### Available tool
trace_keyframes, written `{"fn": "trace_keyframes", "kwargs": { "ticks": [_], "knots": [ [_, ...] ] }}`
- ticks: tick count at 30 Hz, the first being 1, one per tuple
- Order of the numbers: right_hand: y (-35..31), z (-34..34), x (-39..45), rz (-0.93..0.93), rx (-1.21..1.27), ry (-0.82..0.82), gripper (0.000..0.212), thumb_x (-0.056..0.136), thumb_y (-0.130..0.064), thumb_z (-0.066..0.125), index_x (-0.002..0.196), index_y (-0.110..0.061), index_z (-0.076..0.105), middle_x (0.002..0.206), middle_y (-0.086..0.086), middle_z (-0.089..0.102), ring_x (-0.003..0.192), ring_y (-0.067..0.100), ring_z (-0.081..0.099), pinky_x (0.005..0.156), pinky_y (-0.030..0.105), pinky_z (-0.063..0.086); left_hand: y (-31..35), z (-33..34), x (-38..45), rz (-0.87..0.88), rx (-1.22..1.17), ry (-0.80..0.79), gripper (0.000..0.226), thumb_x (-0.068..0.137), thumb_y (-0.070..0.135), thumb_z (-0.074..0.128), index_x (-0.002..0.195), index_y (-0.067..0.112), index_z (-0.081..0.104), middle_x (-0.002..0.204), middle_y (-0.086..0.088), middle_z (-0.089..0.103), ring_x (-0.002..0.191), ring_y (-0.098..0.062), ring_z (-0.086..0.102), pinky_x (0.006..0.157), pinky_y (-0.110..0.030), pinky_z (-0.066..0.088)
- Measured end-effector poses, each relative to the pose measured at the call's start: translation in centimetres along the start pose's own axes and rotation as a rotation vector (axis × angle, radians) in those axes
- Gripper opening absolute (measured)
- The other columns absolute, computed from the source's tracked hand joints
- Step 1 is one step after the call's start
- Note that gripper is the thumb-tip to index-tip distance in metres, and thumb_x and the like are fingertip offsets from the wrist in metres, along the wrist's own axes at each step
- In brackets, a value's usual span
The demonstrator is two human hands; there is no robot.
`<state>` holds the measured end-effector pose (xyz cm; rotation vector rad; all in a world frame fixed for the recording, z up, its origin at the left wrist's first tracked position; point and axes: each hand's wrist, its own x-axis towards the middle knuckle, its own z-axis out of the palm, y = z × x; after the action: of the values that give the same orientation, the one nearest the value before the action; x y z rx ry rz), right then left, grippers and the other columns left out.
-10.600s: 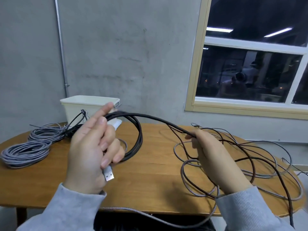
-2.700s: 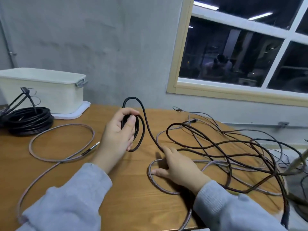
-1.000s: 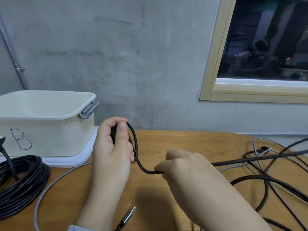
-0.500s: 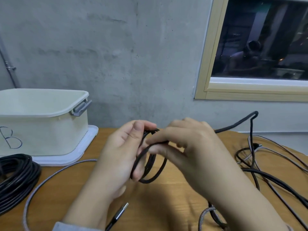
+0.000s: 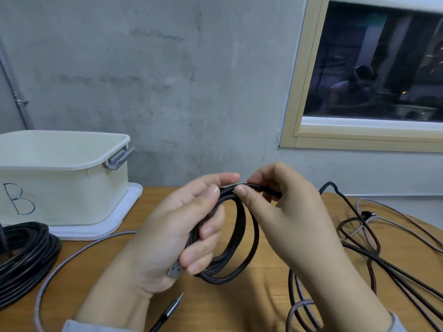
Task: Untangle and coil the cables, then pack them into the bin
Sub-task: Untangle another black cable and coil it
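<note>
Several loops of a thin black braided cable hang from our left hand, whose fingers are curled round the bundle just right of the cream plastic bin marked with a hand-drawn B. Our right hand pinches the same cable between thumb and forefinger at the top of the loops, touching the left fingertips, as if laying on one more turn. A silver USB plug peeks out under the left palm.

We judge the task partly done. One finished coil of thick black cable lies on the wooden table in front of the bin, not yet packed. We cannot see into the bin from this angle. A grey braided cable trails loose in front of the bin, uncoiled. Well to the right of the bin, a tangle of dark and pinkish cables still sprawls across the table, so untangling, more coiling and all visible packing remain
</note>
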<state>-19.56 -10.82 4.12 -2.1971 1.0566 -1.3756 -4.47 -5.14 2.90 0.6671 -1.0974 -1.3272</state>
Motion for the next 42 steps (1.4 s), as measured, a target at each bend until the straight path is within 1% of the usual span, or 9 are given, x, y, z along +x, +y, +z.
{"fn": "trace_keyframes", "kwargs": {
  "ticks": [6,8,12,15,19,23,28,32,42],
  "knots": [
    [0.2,-0.4,0.2,0.058,0.137,-0.03,0.012,0.078,-0.033,0.071,0.071,-0.027,0.063,0.072,-0.017,0.065,0.071,0.001,0.059,0.06,0.01,0.041,0.3,0.5,-0.1,-0.002,0.02,0.013,0.03,0.083,0.027,0.051,0.106,0.018,0.07,0.049,0.002,0.032,0.026,-0.003,0.022,0.03,-0.013,0.027],
    [0.5,-0.6,0.2,0.037,0.1,-0.086,0.014,0.085,-0.029,0.064,0.075,-0.038,0.063,0.075,-0.021,0.065,0.076,-0.005,0.059,0.063,0.007,0.041,0.4,0.6,0.0,0.034,-0.043,0.049,0.027,0.083,0.025,0.051,0.099,0.018,0.071,0.047,0.002,0.031,0.025,-0.002,0.022,0.03,-0.011,0.028],
    [1.1,-1.0,0.3,0.025,-0.06,-0.181,0.043,0.095,-0.02,0.05,0.085,-0.062,0.051,0.074,-0.016,0.06,0.081,-0.006,0.053,0.066,0.005,0.038,1.2,0.3,0.2,0.186,-0.167,0.19,0.019,0.09,0.019,0.053,0.089,0.022,0.071,0.044,0.005,0.028,0.023,0.0,0.022,0.031,-0.007,0.026],
    [2.1,-1.0,0.5,0.067,-0.205,-0.285,0.033,0.099,-0.022,0.042,0.112,-0.046,0.059,0.081,-0.011,0.055,0.079,0.001,0.05,0.07,0.01,0.036,1.8,0.0,0.3,0.293,-0.238,0.335,0.022,0.087,0.021,0.046,0.085,0.024,0.068,0.045,0.006,0.027,0.023,0.001,0.021,0.029,-0.006,0.02],
    [3.0,-0.9,0.6,0.089,-0.296,-0.301,0.031,0.101,-0.029,0.035,0.127,-0.035,0.049,0.084,-0.023,0.047,0.079,0.0,0.044,0.066,0.006,0.034,2.0,-0.3,0.4,0.386,-0.286,0.457,0.024,0.096,0.021,0.042,0.086,0.026,0.063,0.046,0.007,0.03,0.025,0.0,0.022,0.026,-0.009,0.021],
    [2.9,-1.4,0.6,0.128,-0.254,-0.123,0.014,0.094,-0.041,0.046,0.099,-0.028,0.047,0.078,-0.012,0.059,0.077,0.007,0.056,0.067,0.028,0.046,2.2,-0.2,0.3,0.422,-0.244,0.499,0.026,0.098,0.022,0.041,0.084,0.026,0.063,0.046,0.007,0.03,0.026,0.0,0.022,0.029,-0.009,0.021],
    [0.8,-1.5,0.2,0.061,-0.285,0.078,0.026,0.089,-0.035,0.057,0.07,-0.021,0.047,0.052,-0.001,0.051,0.054,0.015,0.049,0.049,0.033,0.04,1.6,0.5,0.5,0.401,-0.216,0.487,0.025,0.095,0.022,0.043,0.084,0.025,0.065,0.043,0.006,0.028,0.025,-0.001,0.021,0.03,-0.007,0.021],
    [-0.3,-1.2,-0.1,0.065,-0.395,-0.01,0.029,0.09,-0.036,0.055,0.07,-0.02,0.041,0.052,-0.001,0.049,0.055,0.016,0.048,0.046,0.028,0.032,1.6,0.6,0.5,0.396,-0.239,0.476,0.027,0.095,0.024,0.043,0.081,0.025,0.066,0.044,0.007,0.027,0.027,-0.001,0.022,0.03,-0.008,0.022],
    [-2.7,-0.1,-1.0,-0.019,-0.436,-0.271,0.019,0.096,-0.033,0.044,0.082,-0.022,0.037,0.068,-0.002,0.052,0.067,0.018,0.05,0.056,0.03,0.039,1.2,1.0,0.9,0.458,-0.155,0.544,0.018,0.089,0.035,0.047,0.081,0.021,0.056,0.047,0.007,0.027,0.03,-0.003,0.023,0.032,-0.013,0.025]
  ]
}}
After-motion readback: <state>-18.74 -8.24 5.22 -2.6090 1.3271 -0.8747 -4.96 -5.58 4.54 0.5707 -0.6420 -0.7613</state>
